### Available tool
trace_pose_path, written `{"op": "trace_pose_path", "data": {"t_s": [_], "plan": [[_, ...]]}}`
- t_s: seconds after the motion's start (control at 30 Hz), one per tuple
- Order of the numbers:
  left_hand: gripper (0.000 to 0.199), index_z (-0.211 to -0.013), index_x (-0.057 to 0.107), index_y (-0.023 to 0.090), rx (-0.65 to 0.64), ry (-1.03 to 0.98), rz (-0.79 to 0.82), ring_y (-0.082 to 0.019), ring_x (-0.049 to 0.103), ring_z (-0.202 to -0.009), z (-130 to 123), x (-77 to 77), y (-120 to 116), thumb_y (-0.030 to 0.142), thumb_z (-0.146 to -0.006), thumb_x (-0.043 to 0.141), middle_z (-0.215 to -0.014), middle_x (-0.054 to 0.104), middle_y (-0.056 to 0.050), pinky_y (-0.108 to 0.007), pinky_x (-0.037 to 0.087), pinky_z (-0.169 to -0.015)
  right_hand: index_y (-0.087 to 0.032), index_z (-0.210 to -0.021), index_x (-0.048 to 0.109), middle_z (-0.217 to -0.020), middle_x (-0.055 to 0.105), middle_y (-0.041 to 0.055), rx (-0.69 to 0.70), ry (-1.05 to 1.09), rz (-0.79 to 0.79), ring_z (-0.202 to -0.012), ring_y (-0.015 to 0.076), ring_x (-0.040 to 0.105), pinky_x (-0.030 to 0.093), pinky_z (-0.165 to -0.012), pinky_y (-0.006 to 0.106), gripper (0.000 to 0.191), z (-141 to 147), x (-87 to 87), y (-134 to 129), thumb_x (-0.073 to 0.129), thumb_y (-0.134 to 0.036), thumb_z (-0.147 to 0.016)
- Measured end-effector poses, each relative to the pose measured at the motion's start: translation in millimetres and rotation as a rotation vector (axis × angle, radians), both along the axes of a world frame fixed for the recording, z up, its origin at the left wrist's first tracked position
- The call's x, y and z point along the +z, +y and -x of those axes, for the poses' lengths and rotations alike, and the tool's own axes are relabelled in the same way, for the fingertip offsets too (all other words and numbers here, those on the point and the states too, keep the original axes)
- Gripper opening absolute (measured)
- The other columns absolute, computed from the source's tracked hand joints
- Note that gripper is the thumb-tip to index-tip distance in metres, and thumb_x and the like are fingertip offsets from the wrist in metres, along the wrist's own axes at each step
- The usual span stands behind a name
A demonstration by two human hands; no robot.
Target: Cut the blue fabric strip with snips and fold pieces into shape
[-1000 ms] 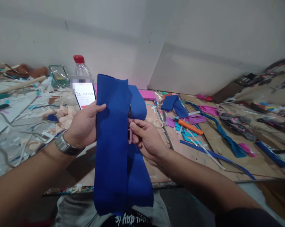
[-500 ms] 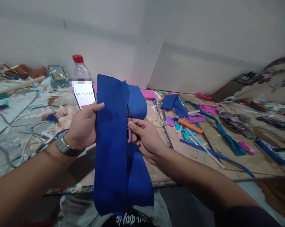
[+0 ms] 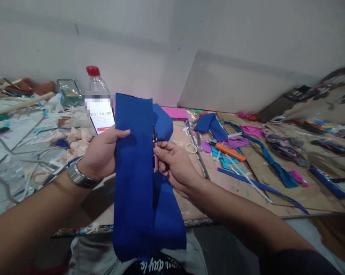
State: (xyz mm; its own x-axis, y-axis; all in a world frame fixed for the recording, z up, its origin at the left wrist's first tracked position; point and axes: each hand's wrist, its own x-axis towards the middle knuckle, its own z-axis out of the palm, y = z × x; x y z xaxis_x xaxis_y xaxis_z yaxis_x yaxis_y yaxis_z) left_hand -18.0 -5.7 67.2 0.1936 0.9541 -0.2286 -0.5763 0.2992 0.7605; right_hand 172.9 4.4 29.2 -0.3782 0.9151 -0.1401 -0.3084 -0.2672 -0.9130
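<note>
A long strip of blue fabric (image 3: 133,172) hangs upright in front of me, its lower end looping down over the table edge. My left hand (image 3: 102,152) grips its left edge, thumb on the front face and fingers hidden behind. Another length of the blue cloth shows to the right, behind the front layer. At the front layer's right edge, my right hand (image 3: 175,164) pinches small scissors with pink handles (image 3: 156,162). Their dark blades point up along that edge; whether they touch the cloth I cannot tell.
Behind my left hand stand a phone (image 3: 100,116) showing a timer and a red-capped bottle (image 3: 96,81). Fabric scraps (image 3: 75,139) litter the left side. On the right lie an orange cutter (image 3: 230,151), a tape ring (image 3: 191,148), a folded blue piece (image 3: 211,126) and cardboard (image 3: 264,172).
The blue fabric has shifted slightly left, and its rear length sits a little lower at the top. Both hands keep their holds; the phone's timer has advanced.
</note>
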Motion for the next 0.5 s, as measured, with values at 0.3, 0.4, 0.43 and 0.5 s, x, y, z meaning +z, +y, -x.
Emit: {"op": "trace_pose_path", "data": {"t_s": [0.3, 0.4, 0.43, 0.5], "plan": [[0.041, -0.121, 0.071, 0.007, 0.056, 0.048, 0.070, -0.031, 0.078, -0.076, -3.9, 3.3, -3.5, 0.021, -0.084, 0.058, -0.084, 0.080, -0.013, -0.050, 0.067, -0.080, -0.025, -0.077, 0.038, -0.044, 0.056, -0.0110, 0.001, 0.051, 0.045, -0.039, 0.0073, 0.051, 0.030, -0.035, 0.013, 0.060, -1.6, -2.1, -0.4, 0.093, -0.046, -0.068], [0.046, -0.125, 0.069, 0.006, 0.049, 0.045, 0.062, -0.032, 0.078, -0.077, -3.6, 2.8, -3.9, 0.022, -0.084, 0.058, -0.083, 0.079, -0.014, -0.052, 0.066, -0.081, -0.025, -0.074, 0.035, -0.044, 0.055, -0.0114, 0.008, 0.069, 0.071, -0.037, 0.0048, 0.044, 0.028, -0.034, 0.012, 0.064, -1.4, -2.0, -0.2, 0.095, -0.043, -0.065], [0.047, -0.127, 0.068, 0.006, 0.040, 0.045, 0.062, -0.033, 0.078, -0.078, -3.1, 2.6, -3.9, 0.022, -0.084, 0.057, -0.084, 0.079, -0.015, -0.053, 0.066, -0.082, -0.025, -0.073, 0.034, -0.044, 0.055, -0.0112, 0.013, 0.073, 0.078, -0.037, 0.0046, 0.043, 0.027, -0.034, 0.012, 0.065, -1.3, -1.8, -0.4, 0.095, -0.043, -0.065], [0.048, -0.128, 0.067, 0.005, 0.033, 0.051, 0.067, -0.034, 0.078, -0.079, -2.2, 2.4, -3.9, 0.022, -0.084, 0.057, -0.085, 0.079, -0.015, -0.054, 0.066, -0.082, -0.025, -0.072, 0.033, -0.044, 0.056, -0.0109, 0.017, 0.077, 0.086, -0.037, 0.0047, 0.044, 0.027, -0.034, 0.012, 0.066, -1.2, -1.3, -0.9, 0.096, -0.043, -0.064]]}}
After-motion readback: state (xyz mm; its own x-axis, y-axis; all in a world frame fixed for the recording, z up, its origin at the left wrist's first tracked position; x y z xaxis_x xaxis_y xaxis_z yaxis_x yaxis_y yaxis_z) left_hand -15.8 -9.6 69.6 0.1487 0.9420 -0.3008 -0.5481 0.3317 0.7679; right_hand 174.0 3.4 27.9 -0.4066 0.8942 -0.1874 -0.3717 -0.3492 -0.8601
